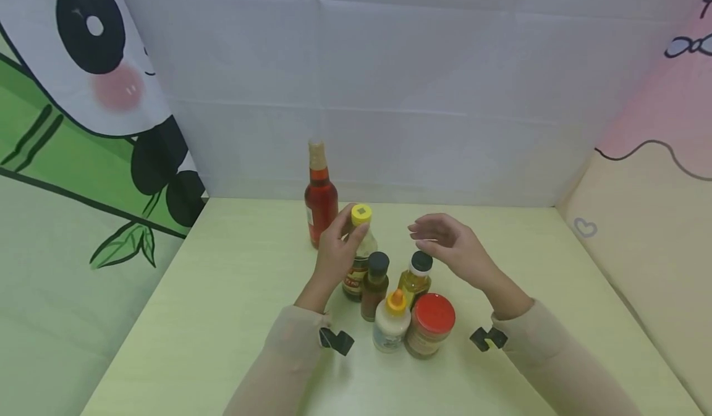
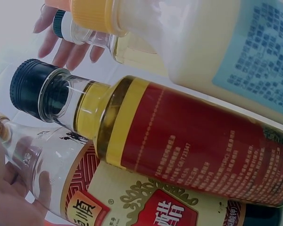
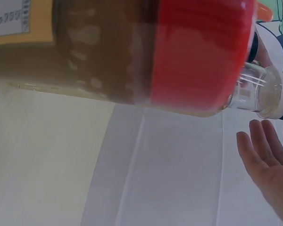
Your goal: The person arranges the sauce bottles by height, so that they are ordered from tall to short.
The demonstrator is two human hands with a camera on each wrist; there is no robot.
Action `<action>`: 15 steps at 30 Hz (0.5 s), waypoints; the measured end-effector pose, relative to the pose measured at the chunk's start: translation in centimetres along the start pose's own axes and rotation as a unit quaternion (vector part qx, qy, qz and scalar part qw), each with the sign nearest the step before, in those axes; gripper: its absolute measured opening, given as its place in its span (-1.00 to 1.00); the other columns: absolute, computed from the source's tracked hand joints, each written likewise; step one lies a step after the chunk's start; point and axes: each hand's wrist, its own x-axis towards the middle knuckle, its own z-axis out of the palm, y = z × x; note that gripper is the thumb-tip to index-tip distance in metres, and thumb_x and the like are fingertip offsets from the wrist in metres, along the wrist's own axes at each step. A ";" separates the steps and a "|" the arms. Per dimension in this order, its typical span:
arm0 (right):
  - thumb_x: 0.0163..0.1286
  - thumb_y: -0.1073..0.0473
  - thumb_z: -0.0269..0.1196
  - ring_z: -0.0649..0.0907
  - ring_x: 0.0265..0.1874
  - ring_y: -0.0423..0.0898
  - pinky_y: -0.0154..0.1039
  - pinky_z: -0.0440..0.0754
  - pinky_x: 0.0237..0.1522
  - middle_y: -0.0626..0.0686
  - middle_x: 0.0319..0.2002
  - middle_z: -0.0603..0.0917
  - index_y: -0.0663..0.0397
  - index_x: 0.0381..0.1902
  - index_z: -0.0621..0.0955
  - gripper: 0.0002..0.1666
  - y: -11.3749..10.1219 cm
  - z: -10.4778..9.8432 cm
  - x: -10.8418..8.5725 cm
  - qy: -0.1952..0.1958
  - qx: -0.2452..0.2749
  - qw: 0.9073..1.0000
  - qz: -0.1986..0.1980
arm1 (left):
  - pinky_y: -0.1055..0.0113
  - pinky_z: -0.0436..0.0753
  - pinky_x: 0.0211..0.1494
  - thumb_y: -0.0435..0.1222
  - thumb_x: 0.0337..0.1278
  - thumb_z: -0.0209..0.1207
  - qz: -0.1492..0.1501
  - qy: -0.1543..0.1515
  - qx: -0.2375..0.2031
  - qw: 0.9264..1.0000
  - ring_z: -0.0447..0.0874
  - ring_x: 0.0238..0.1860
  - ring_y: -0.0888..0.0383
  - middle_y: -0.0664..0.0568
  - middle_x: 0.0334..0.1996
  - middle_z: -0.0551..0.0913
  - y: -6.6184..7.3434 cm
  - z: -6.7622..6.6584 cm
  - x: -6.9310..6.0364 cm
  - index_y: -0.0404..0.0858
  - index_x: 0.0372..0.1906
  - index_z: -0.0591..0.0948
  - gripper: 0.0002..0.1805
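My left hand (image 1: 335, 247) grips the neck of a vinegar bottle (image 1: 354, 282) with a yellow cap (image 1: 361, 212); its fingers show through the clear glass in the left wrist view. Just in front stands a dark-capped bottle (image 2: 179, 141) with a dark red label. My right hand (image 1: 456, 249) hovers with relaxed fingers above and beside a small oil bottle (image 1: 414, 285) with a black cap, holding nothing. Nearer me are a white squeeze bottle (image 1: 391, 326) with an orange tip and a jar (image 1: 435, 314) with a red lid. All the containers stand upright.
Behind my left hand, a tall bottle of red liquid (image 1: 321, 204) stands towards the back of the pale table (image 1: 233, 292). A white cloth wall (image 1: 423, 94) closes off the rear, with printed panels at both sides.
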 end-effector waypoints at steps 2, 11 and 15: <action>0.37 0.33 0.26 0.58 0.12 0.09 -0.22 0.57 0.06 0.27 0.14 0.55 0.29 0.21 0.42 -0.51 0.1 -0.1 -0.3 -0.005 0.008 1.000 -0.003 | -0.01 0.57 0.09 -0.25 0.37 0.14 -0.002 0.001 -0.002 1.000 0.61 0.04 -0.06 -0.16 0.02 0.62 0.0 0.0 0.0 -0.28 0.26 0.46 -0.57; 0.37 0.35 0.25 0.54 0.15 0.17 -0.21 0.57 0.06 0.25 0.15 0.54 0.33 0.23 0.41 -0.49 0.8 -0.2 -1.3 -0.030 0.016 0.999 -0.005 | -0.01 0.57 0.09 -0.28 0.35 0.14 0.000 0.005 0.002 1.000 0.62 0.04 -0.08 -0.16 0.01 0.62 -0.3 0.1 0.0 -0.28 0.27 0.46 -0.57; 0.35 0.35 0.26 0.56 0.12 0.12 -0.20 0.59 0.03 0.22 0.14 0.56 0.30 0.21 0.44 -0.51 1.2 -0.4 -1.6 -0.036 0.006 0.999 -0.010 | -0.02 0.56 0.10 -0.30 0.35 0.15 -0.006 0.004 -0.005 1.000 0.60 0.06 -0.09 -0.18 0.04 0.61 -0.3 0.1 0.0 -0.28 0.28 0.45 -0.55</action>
